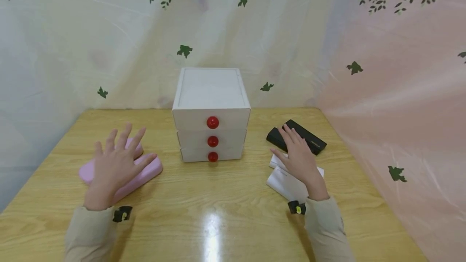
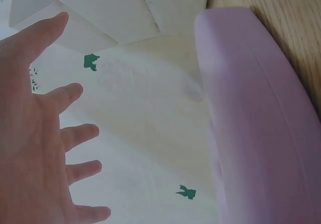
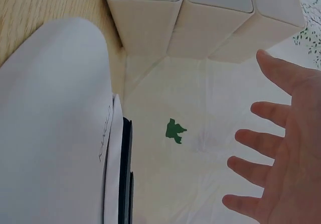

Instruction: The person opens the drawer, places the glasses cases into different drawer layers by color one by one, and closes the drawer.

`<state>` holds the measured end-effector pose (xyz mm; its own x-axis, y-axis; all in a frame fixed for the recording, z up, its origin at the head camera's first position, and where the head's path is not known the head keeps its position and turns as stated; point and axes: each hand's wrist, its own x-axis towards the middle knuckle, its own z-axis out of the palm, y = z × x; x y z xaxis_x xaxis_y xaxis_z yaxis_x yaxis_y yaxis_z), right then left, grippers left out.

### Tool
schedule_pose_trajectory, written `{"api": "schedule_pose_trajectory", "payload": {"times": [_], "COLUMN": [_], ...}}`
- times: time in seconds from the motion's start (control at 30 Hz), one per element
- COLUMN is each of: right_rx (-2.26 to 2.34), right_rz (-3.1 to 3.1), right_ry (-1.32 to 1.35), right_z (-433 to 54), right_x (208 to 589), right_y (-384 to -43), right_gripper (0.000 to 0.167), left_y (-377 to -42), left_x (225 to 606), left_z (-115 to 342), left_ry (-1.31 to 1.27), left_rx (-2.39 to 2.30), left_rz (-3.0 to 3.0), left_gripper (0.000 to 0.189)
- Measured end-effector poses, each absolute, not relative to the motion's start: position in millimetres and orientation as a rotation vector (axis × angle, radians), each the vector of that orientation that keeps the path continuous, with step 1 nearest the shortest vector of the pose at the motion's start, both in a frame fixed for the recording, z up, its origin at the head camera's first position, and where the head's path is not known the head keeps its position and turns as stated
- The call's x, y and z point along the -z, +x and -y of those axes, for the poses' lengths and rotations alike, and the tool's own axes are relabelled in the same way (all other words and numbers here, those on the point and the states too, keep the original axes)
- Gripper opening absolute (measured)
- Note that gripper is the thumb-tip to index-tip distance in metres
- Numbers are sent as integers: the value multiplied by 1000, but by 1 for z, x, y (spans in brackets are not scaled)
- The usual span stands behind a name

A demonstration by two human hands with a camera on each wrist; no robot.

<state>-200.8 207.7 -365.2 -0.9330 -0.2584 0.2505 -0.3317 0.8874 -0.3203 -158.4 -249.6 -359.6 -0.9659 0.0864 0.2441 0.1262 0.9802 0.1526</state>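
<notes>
My left hand (image 1: 116, 167), fingers spread, is held above two lilac cases (image 1: 149, 172) shaped like glasses cases. The left wrist view shows space between the palm and the nearer lilac case (image 2: 251, 108). On the other side, my right hand (image 1: 300, 159) hovers palm down with its fingers apart. Beneath it lie two white cases (image 1: 287, 185), partly covered from the head view, and two black cases (image 1: 309, 137) just beyond. Small writing marks the nearer white case (image 3: 55, 123) in the right wrist view. Neither hand touches anything.
A white three-drawer cabinet (image 1: 211, 88) with round red knobs (image 1: 212, 122) stands at the middle back, all drawers shut. The wooden table (image 1: 182, 221) meets a leaf-printed curtain (image 1: 284, 43) behind and at the right.
</notes>
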Motion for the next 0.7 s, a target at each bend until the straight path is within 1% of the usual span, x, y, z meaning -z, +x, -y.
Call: {"api": "schedule_pose_trajectory", "payload": {"times": [0.23,0.43,0.6,0.7], "right_rx": [-712,-752,-708,-683], "right_rz": [2769,2768,2777,2781], "right_ry": [467,462,466,467], "right_z": [-199,-193,-189,-188], "right_x": [363,362,363,365], "right_y": [-200,-199,-198,-199], "right_gripper": [69,69,67,66], "left_y": [-159,-155,-151,-150], "left_x": [355,345,343,343], "left_z": [245,240,231,223], "left_ry": [-341,-374,-401,-431], "left_rx": [405,627,710,776], "left_rz": [2810,2854,2844,2789], "left_gripper": [77,71,61,52]}}
